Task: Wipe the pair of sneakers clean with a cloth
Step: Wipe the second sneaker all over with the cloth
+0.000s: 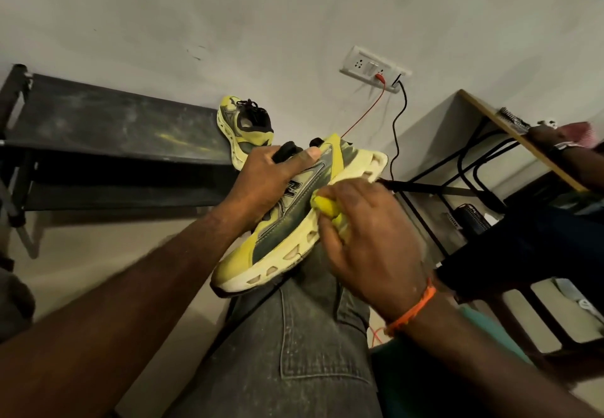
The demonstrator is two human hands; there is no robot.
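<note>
A yellow sneaker (287, 215) is gripped at its collar by the left hand (271, 179) and propped on a jeans-clad knee (313, 313), while a yellow cloth (330, 210) is bunched in the right hand (369, 241) against its side. The other sneaker (245, 128) is seen beyond, leaning at a dark bench (108, 130) by the wall. To the right a desk (510, 136) is placed, with cables (397, 123) run from a socket (372, 69).

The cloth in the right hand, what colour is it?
Yellow; the cloth shows best in the head view, bunched under the right hand.
</note>
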